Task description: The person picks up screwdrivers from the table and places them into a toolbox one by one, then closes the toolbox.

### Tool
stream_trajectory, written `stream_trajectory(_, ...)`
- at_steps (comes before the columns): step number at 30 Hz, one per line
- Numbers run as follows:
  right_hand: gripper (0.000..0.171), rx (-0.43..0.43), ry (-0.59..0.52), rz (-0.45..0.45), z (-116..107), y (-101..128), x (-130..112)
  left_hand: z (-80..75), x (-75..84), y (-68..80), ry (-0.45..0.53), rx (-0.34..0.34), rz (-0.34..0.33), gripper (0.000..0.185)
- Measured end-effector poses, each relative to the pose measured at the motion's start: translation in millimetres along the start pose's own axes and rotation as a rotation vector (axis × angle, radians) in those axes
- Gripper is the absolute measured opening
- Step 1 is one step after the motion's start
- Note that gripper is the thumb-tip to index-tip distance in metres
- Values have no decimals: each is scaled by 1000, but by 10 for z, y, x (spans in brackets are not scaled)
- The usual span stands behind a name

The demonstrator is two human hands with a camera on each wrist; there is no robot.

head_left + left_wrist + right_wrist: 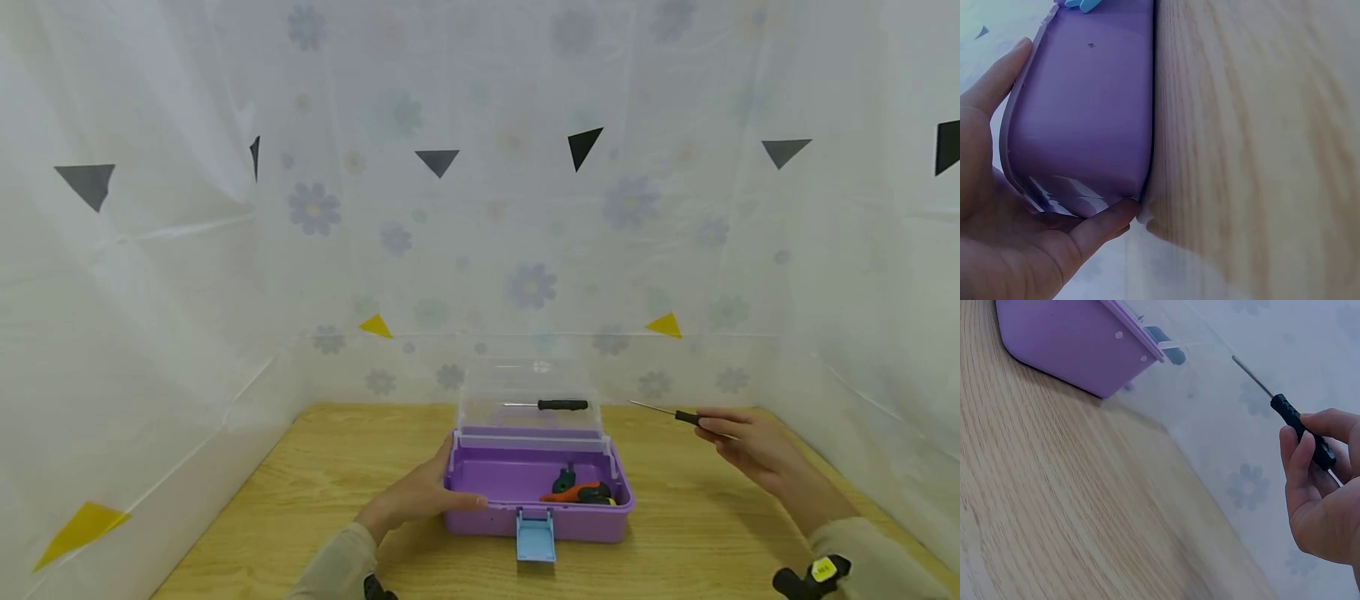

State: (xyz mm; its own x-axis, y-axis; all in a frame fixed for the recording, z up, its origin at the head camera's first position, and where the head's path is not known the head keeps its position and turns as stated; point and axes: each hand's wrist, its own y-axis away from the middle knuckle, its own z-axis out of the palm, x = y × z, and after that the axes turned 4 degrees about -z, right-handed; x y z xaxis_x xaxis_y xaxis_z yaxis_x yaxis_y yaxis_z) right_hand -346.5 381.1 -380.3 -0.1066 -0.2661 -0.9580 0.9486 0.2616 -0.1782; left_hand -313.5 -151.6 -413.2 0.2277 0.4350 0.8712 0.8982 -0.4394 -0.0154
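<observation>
White flowered sheeting (480,225) encloses 3 sides of your wood-grain table (300,475). The purple box (480,523) stands on it, clear lid (525,379) up, your left hand (420,493) gripping its left end. Your right hand (761,454) pinches a black-handled screwdriver (685,417), raised right of the box, metal tip leftward. Yellow tag (823,569) at your right wrist: marking illegible.

Purple box (495,477), light-blue latch (536,537), black-handled screwdriver (1285,411), wood-grained tabletop (697,492), white flowered sheeting (480,208)
</observation>
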Motion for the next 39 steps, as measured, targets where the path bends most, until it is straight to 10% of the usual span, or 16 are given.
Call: stream_trajectory(39,16,13,167,55,916,-561,188,-1,15,6,-45,16,-31,128)
